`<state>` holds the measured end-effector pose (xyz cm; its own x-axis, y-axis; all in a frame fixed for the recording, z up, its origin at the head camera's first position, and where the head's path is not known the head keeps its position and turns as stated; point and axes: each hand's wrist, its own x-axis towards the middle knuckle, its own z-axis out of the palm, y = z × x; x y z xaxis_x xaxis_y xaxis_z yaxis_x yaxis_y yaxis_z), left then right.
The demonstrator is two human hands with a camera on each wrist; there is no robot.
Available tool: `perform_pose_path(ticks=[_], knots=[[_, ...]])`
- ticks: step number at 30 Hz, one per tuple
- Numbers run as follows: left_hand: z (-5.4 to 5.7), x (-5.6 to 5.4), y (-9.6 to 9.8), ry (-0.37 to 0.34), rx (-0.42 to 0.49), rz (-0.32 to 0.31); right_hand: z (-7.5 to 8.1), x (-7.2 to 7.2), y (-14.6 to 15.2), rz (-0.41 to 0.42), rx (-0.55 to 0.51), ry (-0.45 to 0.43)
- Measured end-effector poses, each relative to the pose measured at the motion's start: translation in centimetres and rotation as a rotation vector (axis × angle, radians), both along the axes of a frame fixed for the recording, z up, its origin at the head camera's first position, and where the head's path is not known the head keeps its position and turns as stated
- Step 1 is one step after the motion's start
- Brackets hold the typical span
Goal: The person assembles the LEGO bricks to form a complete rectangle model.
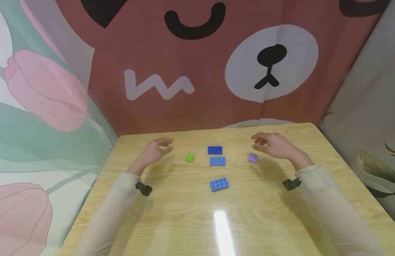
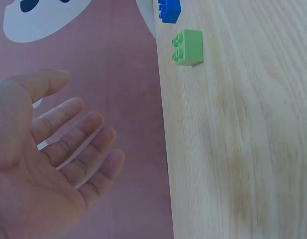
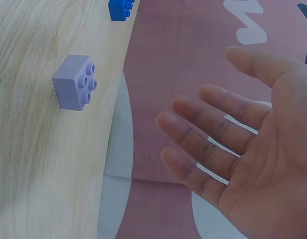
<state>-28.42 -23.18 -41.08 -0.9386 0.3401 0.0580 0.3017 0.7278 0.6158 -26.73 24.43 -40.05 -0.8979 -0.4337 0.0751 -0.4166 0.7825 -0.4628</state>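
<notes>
My left hand hovers over the table's left side, fingers relaxed and holding nothing. Nearest to it is a small green toy brick, studs up, just right of the fingertips. On the other side my right hand hangs in the air with loosely bent, empty fingers. A small purple brick lies below its fingertips. Between the hands lie a dark blue brick, a lighter blue brick right in front of it, and another blue brick, slightly turned, closer to me. Both wrist views show spread fingers and bare palms.
The bricks lie on a light wooden table, with a glare streak near its front. Behind its far edge hangs a reddish cloth with a bear print. Floral cloths flank the table. A small black device sits at each wrist.
</notes>
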Motion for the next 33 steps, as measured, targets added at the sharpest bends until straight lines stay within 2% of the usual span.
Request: perform_pose_path(ticks=[13, 24, 33], knots=[[-0.6, 0.1, 0.0, -0.011, 0.057, -0.022, -1.2, 0.0, -0.2, 0.016, -0.028, -0.036], [-0.7, 0.1, 0.6, -0.018, 0.093, -0.047, -1.0, 0.7, -0.8, 0.05, -0.059, -0.067], [-1.0, 0.2, 1.4, -0.035, 0.111, -0.055, -1.7, 0.6, -1.1, 0.073, -0.062, -0.056]])
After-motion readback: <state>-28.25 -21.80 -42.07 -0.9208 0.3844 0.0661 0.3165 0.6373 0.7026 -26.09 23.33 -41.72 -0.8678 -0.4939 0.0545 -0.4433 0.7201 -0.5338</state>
